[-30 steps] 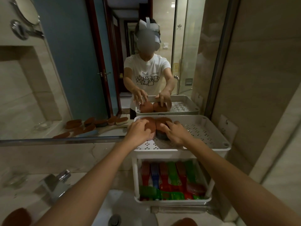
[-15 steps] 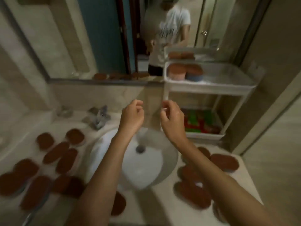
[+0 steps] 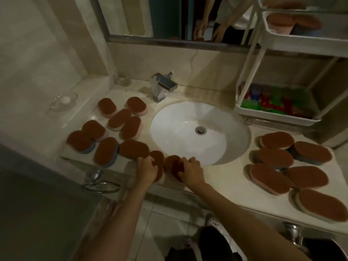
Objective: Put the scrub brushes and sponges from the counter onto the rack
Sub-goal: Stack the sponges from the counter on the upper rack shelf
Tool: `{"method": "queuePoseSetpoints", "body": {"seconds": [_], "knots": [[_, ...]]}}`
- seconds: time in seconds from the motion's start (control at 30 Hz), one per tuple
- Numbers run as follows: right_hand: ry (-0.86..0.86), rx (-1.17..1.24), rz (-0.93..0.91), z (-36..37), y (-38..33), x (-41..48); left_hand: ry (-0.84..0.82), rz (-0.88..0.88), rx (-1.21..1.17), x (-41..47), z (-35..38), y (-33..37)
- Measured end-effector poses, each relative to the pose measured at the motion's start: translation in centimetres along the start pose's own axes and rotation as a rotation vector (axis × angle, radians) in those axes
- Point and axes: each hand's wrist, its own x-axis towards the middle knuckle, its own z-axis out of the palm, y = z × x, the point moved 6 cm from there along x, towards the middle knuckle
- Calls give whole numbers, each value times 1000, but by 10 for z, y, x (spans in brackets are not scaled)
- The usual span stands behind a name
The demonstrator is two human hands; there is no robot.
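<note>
Several oval brown-topped sponges lie on the counter, one group left of the basin (image 3: 120,120) and one group right of it (image 3: 276,140). At the front edge my left hand (image 3: 146,169) curls over one brown sponge (image 3: 159,160). My right hand (image 3: 191,171) closes on the neighbouring brown sponge (image 3: 173,163). Both sponges still rest on the counter. The white rack (image 3: 271,36) stands at the back right, with two sponges (image 3: 280,20) on its top shelf and coloured brushes (image 3: 271,103) on the lower shelf.
A white basin (image 3: 180,146) fills the middle of the counter, with a chrome faucet (image 3: 162,86) behind it. A glass soap dish (image 3: 63,101) sits far left. The mirror (image 3: 169,17) runs along the back wall. A towel ring (image 3: 101,186) hangs below the counter edge.
My hands left the rack's top shelf, where two sponges stayed, passed over the basin and came down on two sponges at the counter's front edge. My view tilted down.
</note>
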Motion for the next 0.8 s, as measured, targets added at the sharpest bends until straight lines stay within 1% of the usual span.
{"method": "queuePoseSetpoints", "body": {"seconds": [0.07,0.17,0.27,0.37,0.43,0.5,0.6,0.67,0.8], "knots": [[28,4,69,-1,3,2,8,-45,-35,3,2,-10],[40,90,194,-4,10,3,-43,-116,-145,4,11,-19],[38,95,278,-4,21,1,-48,-108,-171,5,15,-23],[33,64,308,-4,28,-3,-56,-100,-220,3,18,-23],[73,99,338,-6,30,-7,-48,-99,-250,-1,20,-20],[107,167,369,-6,35,-12,-38,-95,-293,-6,23,-15],[142,350,370,-9,45,-18,-39,-80,-355,-9,30,-6],[191,432,363,-22,53,-21,-53,-63,-410,-9,33,4],[343,470,332,-69,65,-26,-32,26,-582,-16,29,45]]}}
